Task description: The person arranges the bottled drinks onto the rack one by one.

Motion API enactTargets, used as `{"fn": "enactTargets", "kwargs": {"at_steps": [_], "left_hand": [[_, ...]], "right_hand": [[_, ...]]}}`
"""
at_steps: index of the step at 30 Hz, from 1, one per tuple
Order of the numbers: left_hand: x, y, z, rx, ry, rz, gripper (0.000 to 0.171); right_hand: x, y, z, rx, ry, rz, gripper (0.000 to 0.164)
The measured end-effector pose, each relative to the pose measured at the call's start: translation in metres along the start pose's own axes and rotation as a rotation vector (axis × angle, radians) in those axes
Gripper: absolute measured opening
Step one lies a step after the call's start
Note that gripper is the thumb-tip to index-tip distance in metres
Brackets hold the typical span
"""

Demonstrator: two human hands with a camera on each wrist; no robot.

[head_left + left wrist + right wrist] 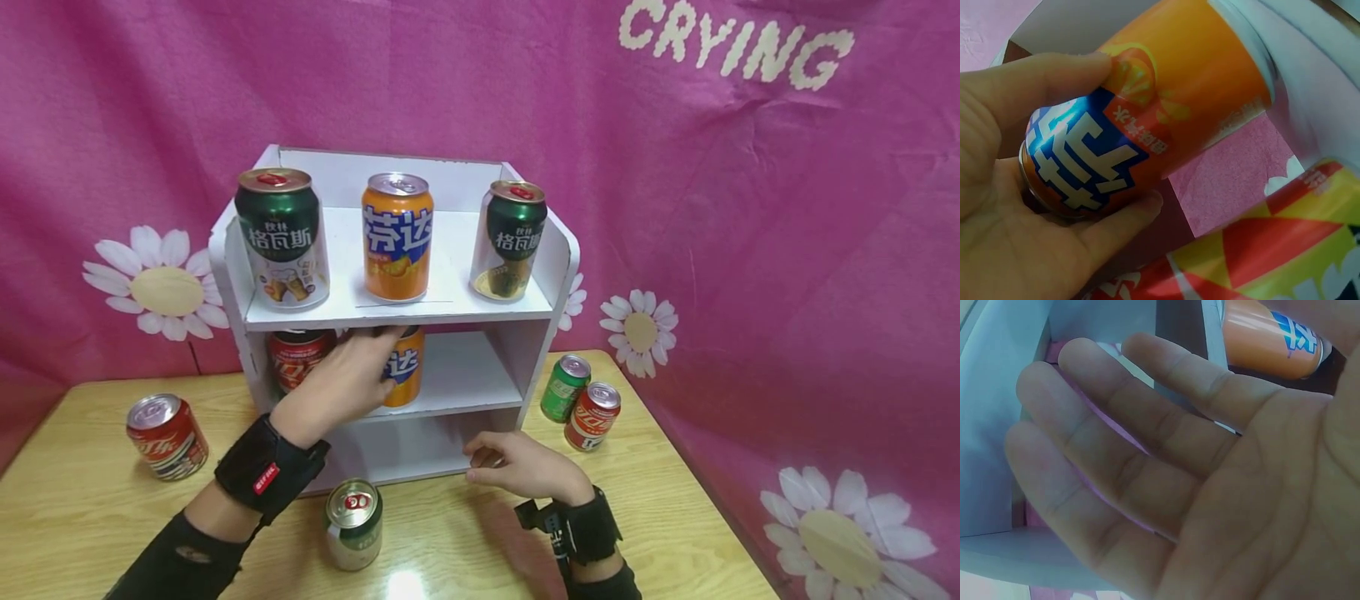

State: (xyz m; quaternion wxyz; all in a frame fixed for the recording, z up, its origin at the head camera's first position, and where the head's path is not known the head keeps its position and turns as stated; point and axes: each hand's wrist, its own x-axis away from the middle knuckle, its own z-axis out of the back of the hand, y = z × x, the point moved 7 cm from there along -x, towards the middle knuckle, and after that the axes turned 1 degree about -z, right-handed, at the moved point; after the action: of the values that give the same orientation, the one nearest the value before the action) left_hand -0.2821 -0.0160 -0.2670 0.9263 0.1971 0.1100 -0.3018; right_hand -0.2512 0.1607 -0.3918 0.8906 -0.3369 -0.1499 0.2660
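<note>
My left hand (341, 379) reaches into the middle level of a white shelf (480, 375). In the left wrist view its thumb and fingers wrap around an orange soda can (1191, 81) with a blue label. The can stands on the middle board, and the hand hides part of it in the head view. To its left, a red can (288, 354) is partly covered by the wrist. My right hand (528, 465) holds nothing, its fingers loosely bent in front of the lowest level. The right wrist view shows the bare palm (1260, 487).
On the top board stand a left green-and-white can (281, 242), an orange can (397, 250) and a right green-and-white can (510, 242). Another green-topped can (355, 533) is on the table before the shelf. A red can (168, 437) stands left; green (564, 390) and red (592, 418) cans stand right.
</note>
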Motion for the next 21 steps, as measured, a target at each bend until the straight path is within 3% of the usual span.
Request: {"fn": "enactTargets", "kwargs": {"at_steps": [6, 12, 17, 21], "left_hand": [[-0.0007, 0.0019, -0.0013, -0.025, 0.017, 0.026, 0.064], [-0.0016, -0.0046, -0.0074, 0.038, -0.065, 0.111, 0.062], [-0.0024, -0.0045, -0.0072, 0.036, -0.066, 0.099, 0.065], [-0.0024, -0.0018, -0.0044, 0.006, -0.011, 0.069, 0.065]], "right_hand": [[0.0004, -0.0006, -0.0002, -0.012, -0.008, 0.003, 0.029], [0.0015, -0.0015, -0.0004, -0.018, -0.010, 0.000, 0.029], [0.0017, -0.0010, -0.0003, -0.021, -0.010, -0.003, 0.028], [0.0006, 0.0007, 0.0001, -0.013, -0.006, -0.009, 0.027]]}}
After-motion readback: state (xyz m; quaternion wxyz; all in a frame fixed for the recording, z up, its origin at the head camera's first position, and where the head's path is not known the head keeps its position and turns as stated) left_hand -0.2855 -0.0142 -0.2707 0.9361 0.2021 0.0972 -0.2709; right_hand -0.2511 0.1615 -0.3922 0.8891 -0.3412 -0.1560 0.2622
